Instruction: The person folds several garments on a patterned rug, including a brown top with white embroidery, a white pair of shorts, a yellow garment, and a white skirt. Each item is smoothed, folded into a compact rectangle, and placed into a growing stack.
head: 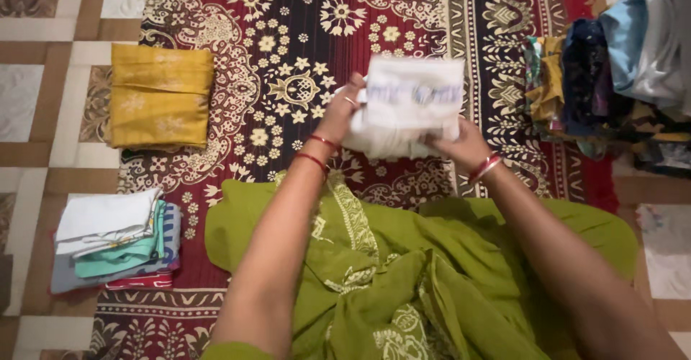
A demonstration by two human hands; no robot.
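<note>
A folded white cloth (412,101) with a faint blue and purple print is held up above the patterned rug (302,36). My left hand (340,111) grips its left edge, a ring on one finger and red bangles at the wrist. My right hand (461,144) holds it from below on the right, also with bangles. Both forearms reach over my lap, which is covered by green embroidered cloth (403,273).
A folded yellow garment (160,95) lies at the rug's left edge. A stack of folded clothes (115,241), white on top, sits at lower left. An unfolded heap of mixed clothes (612,79) is piled at the right. Tiled floor surrounds the rug.
</note>
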